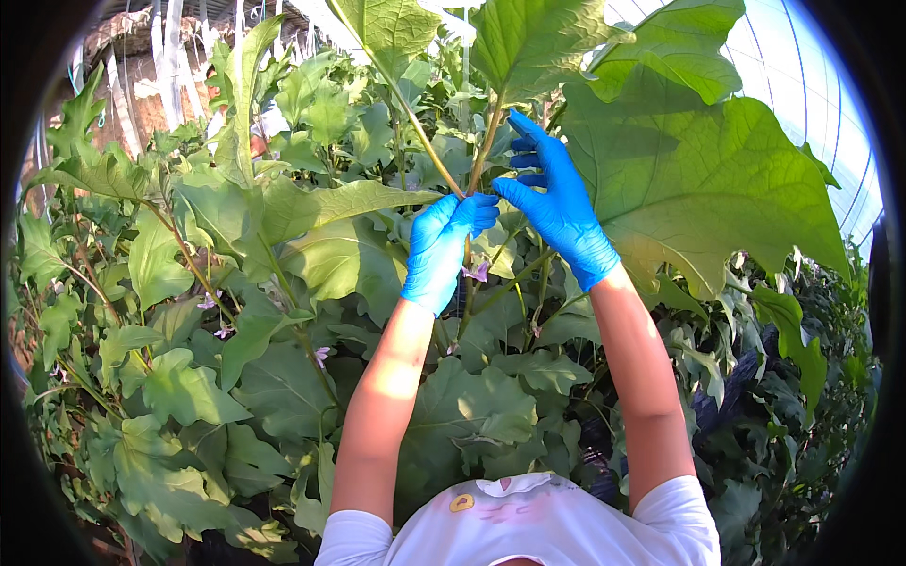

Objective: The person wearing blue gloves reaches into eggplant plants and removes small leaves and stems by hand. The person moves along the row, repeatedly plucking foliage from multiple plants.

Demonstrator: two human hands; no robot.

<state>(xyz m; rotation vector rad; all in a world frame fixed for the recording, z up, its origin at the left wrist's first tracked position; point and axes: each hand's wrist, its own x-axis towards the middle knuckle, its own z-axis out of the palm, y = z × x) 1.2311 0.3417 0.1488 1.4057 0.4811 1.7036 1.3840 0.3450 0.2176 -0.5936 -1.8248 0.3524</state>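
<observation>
My left hand (442, 244), in a blue disposable glove, is closed around the main stem (487, 145) of a tall eggplant plant, just where a leaf stalk (417, 127) branches off. To its right, my right hand (559, 205), gloved the same way, has its fingers apart and holds nothing I can make out. Its fingertips are close to the upper stem; whether they touch it I cannot tell. Broad green leaves (708, 177) spread above and to the right of it. A purple eggplant flower (478, 272) hangs just below my left hand.
Dense eggplant foliage (467, 403) surrounds my arms, with several pale purple flowers (225, 330) at the left. White strips (170, 64) hang before a rough wall at the back left. Dark plastic sheeting (725, 389) lies low at the right, beneath translucent ribbed greenhouse film (786, 92).
</observation>
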